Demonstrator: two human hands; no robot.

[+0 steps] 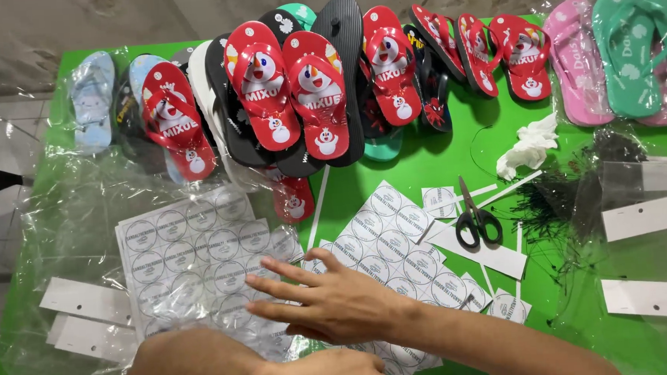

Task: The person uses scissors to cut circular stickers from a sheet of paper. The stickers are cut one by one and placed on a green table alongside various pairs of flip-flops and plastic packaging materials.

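Thing: clear plastic bag (201, 270), lower left of frame, lying over a sticker sheet (189, 256) on the green desk (439, 167).
Handling: likely thin, light, slippery, crinkly; best pinched at an open edge.
Look: transparent, glossy, wrinkled.
Right hand (332, 302): fingers spread wide, flat on the bag, holding nothing.
Left hand (336, 374): bottom edge, closed loosely, grip cannot be told.
Nearby: second sticker sheet (397, 245) centre, scissors (476, 219) right of centre.
Beyond: row of flip-flops (298, 90) across the top.
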